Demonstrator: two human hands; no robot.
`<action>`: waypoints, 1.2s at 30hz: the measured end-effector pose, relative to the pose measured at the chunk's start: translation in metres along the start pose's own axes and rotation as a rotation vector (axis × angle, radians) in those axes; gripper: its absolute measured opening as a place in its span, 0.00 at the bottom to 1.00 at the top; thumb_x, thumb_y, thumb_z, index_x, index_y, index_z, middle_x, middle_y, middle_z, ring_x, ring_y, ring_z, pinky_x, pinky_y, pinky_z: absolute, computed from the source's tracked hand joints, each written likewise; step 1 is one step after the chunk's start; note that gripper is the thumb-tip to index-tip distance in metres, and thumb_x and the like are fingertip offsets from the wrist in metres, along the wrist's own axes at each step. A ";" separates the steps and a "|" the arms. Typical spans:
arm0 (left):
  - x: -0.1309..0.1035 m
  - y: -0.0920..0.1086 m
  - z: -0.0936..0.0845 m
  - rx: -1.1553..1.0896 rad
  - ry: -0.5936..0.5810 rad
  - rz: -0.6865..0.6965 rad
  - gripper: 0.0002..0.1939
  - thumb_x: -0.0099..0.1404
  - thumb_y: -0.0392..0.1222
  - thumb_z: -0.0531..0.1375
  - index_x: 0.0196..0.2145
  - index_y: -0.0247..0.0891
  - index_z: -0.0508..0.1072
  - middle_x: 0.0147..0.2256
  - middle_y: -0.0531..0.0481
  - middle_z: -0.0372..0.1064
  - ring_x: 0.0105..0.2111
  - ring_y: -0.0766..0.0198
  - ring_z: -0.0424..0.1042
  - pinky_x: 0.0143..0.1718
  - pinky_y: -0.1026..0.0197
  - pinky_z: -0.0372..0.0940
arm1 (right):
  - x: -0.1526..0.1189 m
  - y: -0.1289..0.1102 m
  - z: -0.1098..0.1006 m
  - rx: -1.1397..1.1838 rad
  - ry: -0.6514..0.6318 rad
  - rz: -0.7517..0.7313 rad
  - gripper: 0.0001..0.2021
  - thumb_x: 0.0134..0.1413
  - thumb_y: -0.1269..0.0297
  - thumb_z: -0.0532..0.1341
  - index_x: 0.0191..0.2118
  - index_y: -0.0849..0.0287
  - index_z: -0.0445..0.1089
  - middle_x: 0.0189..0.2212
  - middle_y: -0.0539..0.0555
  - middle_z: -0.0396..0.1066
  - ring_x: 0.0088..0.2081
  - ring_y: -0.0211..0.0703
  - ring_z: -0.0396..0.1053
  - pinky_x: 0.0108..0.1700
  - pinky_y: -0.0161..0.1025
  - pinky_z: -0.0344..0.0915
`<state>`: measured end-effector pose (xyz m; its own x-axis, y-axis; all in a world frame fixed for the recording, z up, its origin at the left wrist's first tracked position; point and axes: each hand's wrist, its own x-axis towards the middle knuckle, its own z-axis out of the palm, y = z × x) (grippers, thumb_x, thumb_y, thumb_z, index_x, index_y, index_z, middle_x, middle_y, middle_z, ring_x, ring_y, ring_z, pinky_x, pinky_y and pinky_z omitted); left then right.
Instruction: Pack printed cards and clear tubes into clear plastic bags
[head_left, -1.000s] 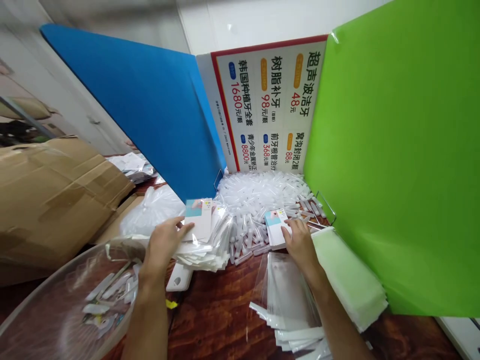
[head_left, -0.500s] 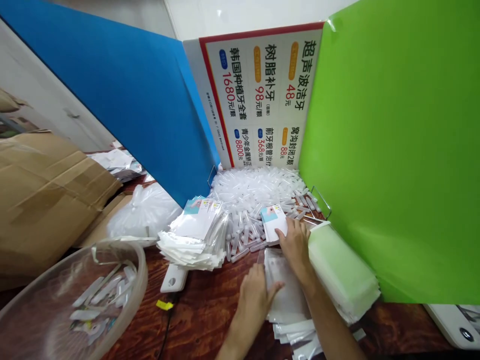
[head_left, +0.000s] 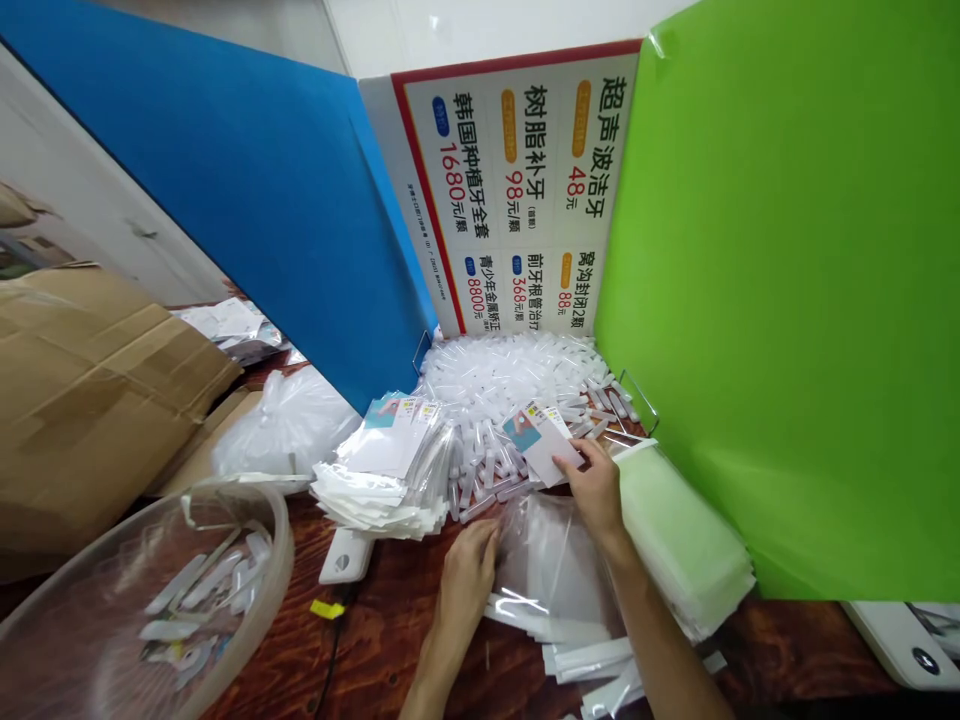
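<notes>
My right hand (head_left: 598, 490) is closed on a white printed card (head_left: 551, 455) with a teal picture corner, its thumb on the near edge. The card is tilted above a heap of small translucent plastic tubes (head_left: 517, 375). Lower down, my left hand (head_left: 469, 565) pinches the left edge of a clear plastic bag (head_left: 559, 565), which lifts off the loose pile of bags under it. To the left of the tubes stands a stack of bagged cards (head_left: 386, 470). Right of my right hand lies a thick bundle of pale sleeves (head_left: 679, 540).
A blue panel (head_left: 225, 180), a price board (head_left: 510, 200) and a green panel (head_left: 787, 300) wall in the tubes. Front left is a clear plastic tub (head_left: 277, 560) with several tubes. Beyond it are a cardboard box (head_left: 97, 390) and a knotted plastic bag (head_left: 281, 425).
My left hand has moved left and closed on the bag's edge, drawing the bag leftward. My right hand has lifted and turned the card, tilting its top to the left.
</notes>
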<state>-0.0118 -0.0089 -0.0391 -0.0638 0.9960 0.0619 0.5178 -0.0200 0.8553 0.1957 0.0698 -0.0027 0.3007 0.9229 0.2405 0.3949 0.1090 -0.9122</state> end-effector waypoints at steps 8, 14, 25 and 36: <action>-0.009 0.038 -0.046 -0.266 0.148 -0.186 0.13 0.56 0.52 0.68 0.31 0.40 0.83 0.36 0.43 0.80 0.39 0.53 0.77 0.43 0.57 0.70 | -0.025 -0.015 -0.039 0.038 -0.140 0.138 0.19 0.59 0.46 0.60 0.37 0.59 0.75 0.25 0.51 0.73 0.24 0.42 0.65 0.25 0.36 0.59; 0.016 0.051 -0.057 -0.846 0.428 -0.445 0.22 0.37 0.49 0.77 0.27 0.34 0.81 0.28 0.47 0.79 0.28 0.63 0.75 0.31 0.63 0.71 | -0.043 -0.014 -0.056 0.078 -0.520 0.098 0.12 0.60 0.55 0.63 0.43 0.54 0.80 0.42 0.55 0.80 0.43 0.52 0.75 0.44 0.42 0.69; 0.028 0.060 -0.041 -1.064 0.494 -0.472 0.20 0.38 0.43 0.78 0.28 0.35 0.78 0.26 0.54 0.77 0.28 0.70 0.74 0.33 0.70 0.70 | -0.052 -0.007 -0.056 0.185 -0.697 0.162 0.10 0.57 0.58 0.66 0.42 0.53 0.82 0.43 0.56 0.81 0.46 0.56 0.76 0.51 0.50 0.70; 0.014 0.070 -0.024 -1.065 0.463 -0.463 0.22 0.44 0.51 0.75 0.30 0.36 0.76 0.28 0.52 0.77 0.29 0.65 0.75 0.33 0.63 0.70 | -0.057 -0.005 -0.047 0.319 -0.564 0.264 0.19 0.57 0.48 0.64 0.44 0.58 0.79 0.26 0.51 0.75 0.19 0.36 0.64 0.20 0.33 0.58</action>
<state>0.0032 0.0012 0.0336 -0.4614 0.8084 -0.3655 -0.5665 0.0486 0.8226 0.2179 -0.0008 0.0037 -0.1788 0.9749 -0.1329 0.0702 -0.1221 -0.9900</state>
